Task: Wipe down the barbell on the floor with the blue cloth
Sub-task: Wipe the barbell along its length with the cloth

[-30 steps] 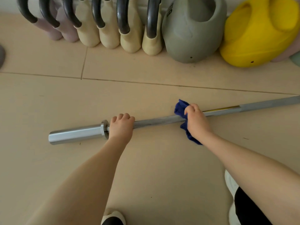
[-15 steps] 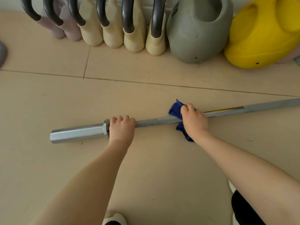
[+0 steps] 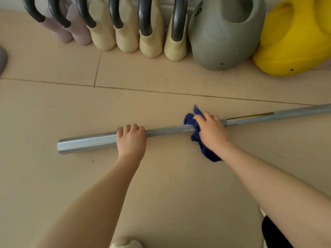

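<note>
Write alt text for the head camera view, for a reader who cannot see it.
A person's right hand wraps a blue cloth around a steel barbell lying on a beige floor, while the left hand grips the bar near its sleeve. Kettlebells line the wall behind.

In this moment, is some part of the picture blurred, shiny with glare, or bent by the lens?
In the head view, the blue cloth is smeared by motion at its upper tip; the right hand is slightly soft. The barbell shows a bright reflection on its smooth sleeve end. The wide lens bows the kettlebells and floor seam. Light is soft, shadows faint.
</note>
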Action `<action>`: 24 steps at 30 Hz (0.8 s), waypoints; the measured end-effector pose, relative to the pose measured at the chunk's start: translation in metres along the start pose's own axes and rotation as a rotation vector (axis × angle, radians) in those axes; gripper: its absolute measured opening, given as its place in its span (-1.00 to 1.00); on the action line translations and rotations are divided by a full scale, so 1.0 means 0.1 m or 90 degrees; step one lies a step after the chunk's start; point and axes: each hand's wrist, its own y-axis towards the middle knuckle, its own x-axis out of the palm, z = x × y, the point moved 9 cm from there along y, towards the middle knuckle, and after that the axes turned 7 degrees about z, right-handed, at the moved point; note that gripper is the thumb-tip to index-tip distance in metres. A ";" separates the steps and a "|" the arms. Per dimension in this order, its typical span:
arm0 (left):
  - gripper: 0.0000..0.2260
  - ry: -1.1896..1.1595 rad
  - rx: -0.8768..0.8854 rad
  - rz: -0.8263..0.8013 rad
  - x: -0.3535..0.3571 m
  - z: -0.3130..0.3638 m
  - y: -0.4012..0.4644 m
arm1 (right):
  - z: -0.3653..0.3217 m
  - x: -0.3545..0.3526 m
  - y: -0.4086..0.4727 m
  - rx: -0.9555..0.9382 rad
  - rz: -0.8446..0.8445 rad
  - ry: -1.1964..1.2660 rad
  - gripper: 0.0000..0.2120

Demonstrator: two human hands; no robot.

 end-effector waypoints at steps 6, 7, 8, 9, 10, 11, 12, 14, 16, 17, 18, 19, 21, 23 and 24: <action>-0.49 -0.018 -0.015 -0.097 0.14 -0.23 -0.16 | 0.10 0.02 0.03 0.144 0.051 0.054 -0.70; -0.46 -0.035 -0.022 -0.126 0.14 -0.24 -0.15 | -0.08 0.06 0.05 0.132 0.063 0.067 -0.73; -0.43 -0.046 -0.027 -0.152 0.15 -0.24 -0.14 | -0.27 0.09 0.06 0.111 0.074 0.085 -0.75; -0.41 -0.051 -0.022 -0.171 0.16 -0.22 -0.13 | -0.46 0.12 0.05 0.086 0.078 0.106 -0.75; -0.39 -0.056 -0.015 -0.182 0.16 -0.21 -0.12 | -0.66 0.14 0.04 0.053 0.073 0.126 -0.75; -0.39 -0.063 -0.008 -0.193 0.16 -0.21 -0.12 | -0.87 0.17 0.02 0.012 0.058 0.138 -0.74; -0.38 -0.071 -0.002 -0.201 0.17 -0.24 -0.11 | -1.03 0.19 0.00 -0.030 0.039 0.135 -0.74; -0.32 -0.078 0.012 -0.228 0.20 -0.31 -0.10 | -1.14 0.23 0.01 -0.091 0.018 0.079 -0.72; -0.21 -0.068 0.023 -0.255 0.22 -0.44 -0.11 | -1.01 0.23 0.05 -0.084 0.017 0.007 -0.74; -0.17 -0.062 0.017 -0.260 0.21 -0.52 -0.13 | -0.92 0.24 0.07 -0.060 0.016 -0.017 -0.75; -0.16 -0.062 0.006 -0.248 0.19 -0.59 -0.14 | -0.85 0.25 0.09 -0.031 0.015 -0.034 -0.76; -0.18 -0.069 -0.004 -0.230 0.16 -0.66 -0.15 | -0.83 0.25 0.08 -0.001 0.011 -0.039 -0.77; -0.25 -0.084 -0.010 -0.198 0.12 -0.73 -0.18 | -0.97 0.23 0.08 0.040 0.021 -0.015 -0.76; -0.25 -0.092 0.003 -0.193 0.12 -0.72 -0.22 | -1.31 0.25 0.03 0.013 0.023 0.020 -0.75; -0.24 -0.085 0.014 -0.194 0.12 -0.71 -0.24 | -1.51 0.27 -0.02 -0.020 0.018 0.028 -0.74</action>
